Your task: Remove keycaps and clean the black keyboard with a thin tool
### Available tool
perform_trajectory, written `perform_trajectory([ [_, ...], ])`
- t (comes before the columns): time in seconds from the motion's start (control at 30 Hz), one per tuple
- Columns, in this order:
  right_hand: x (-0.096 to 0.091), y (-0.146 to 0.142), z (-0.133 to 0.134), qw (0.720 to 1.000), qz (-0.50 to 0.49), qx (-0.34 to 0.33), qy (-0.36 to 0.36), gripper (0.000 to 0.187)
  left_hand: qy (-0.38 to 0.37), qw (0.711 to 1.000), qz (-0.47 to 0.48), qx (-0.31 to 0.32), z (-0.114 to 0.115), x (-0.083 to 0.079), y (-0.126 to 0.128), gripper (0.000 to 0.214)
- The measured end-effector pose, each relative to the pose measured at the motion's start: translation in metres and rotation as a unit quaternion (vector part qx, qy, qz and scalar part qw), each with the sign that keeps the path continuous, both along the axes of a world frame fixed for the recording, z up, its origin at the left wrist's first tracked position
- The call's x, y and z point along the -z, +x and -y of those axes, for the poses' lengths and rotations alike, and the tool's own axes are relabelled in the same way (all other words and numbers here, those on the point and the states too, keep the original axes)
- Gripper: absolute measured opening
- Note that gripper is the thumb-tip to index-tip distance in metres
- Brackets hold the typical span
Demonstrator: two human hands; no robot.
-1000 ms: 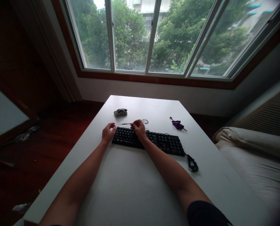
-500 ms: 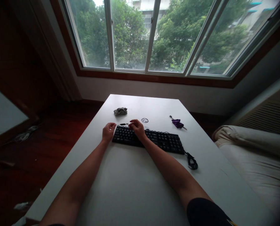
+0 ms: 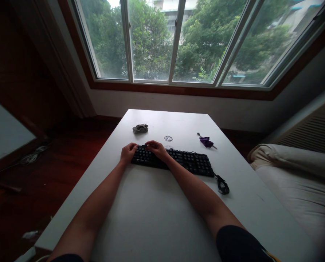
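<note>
The black keyboard (image 3: 191, 162) lies across the tabletop (image 3: 151, 214), its long axis running from side to side and slanting a little, so that its right end sits closer to the near edge than its left end. Everything turns on how its left end sits between the two hands. The left hand (image 3: 128, 153) is at the far left corner of the keyboard, on the side toward the tabletop's left edge, with the keyboard stretching away to its right. The right hand (image 3: 156, 149) is over the keys of the left half, its fingers pointing left toward the other hand and its forearm crossing above the front of the keyboard. The right hand is the nearer to the keyboard's middle.

The left grip is curled, thumb and fingertips close together beside the corner keys. The right grip is loosely bent, palm down, at the back row. Whether either one pinches something thin, or only touches the keys, I cannot tell against the black.

A coiled cable (image 3: 223, 185) rests off the keyboard's right end. Toward the far edge are a crumpled grey cloth (image 3: 140, 128) on the left, a dark-rimmed ring (image 3: 168, 138) near the middle and a purple-wrapped stick (image 3: 205, 142) by the right edge.
</note>
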State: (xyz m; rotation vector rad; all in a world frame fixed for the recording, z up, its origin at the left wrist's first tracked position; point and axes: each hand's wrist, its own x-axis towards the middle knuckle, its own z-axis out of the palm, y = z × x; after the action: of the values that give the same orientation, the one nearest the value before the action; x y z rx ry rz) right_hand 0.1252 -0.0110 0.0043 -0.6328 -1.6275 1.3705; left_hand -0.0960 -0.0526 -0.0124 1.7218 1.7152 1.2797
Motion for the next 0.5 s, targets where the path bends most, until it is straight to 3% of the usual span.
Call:
perform_trajectory([
  [0.23, 0.009, -0.002, -0.006, 0.989, -0.009, 0.144, -0.016, 0.037, 0.026, 0.998, -0.036, -0.04, 0.0, 0.004, -0.001, 0.024],
  [0.5, 0.012, -0.001, 0.001, 0.989, 0.058, 0.133, 0.027, 0.035, 0.007, 0.999, -0.048, 0.015, -0.001, 0.007, -0.001, 0.027],
])
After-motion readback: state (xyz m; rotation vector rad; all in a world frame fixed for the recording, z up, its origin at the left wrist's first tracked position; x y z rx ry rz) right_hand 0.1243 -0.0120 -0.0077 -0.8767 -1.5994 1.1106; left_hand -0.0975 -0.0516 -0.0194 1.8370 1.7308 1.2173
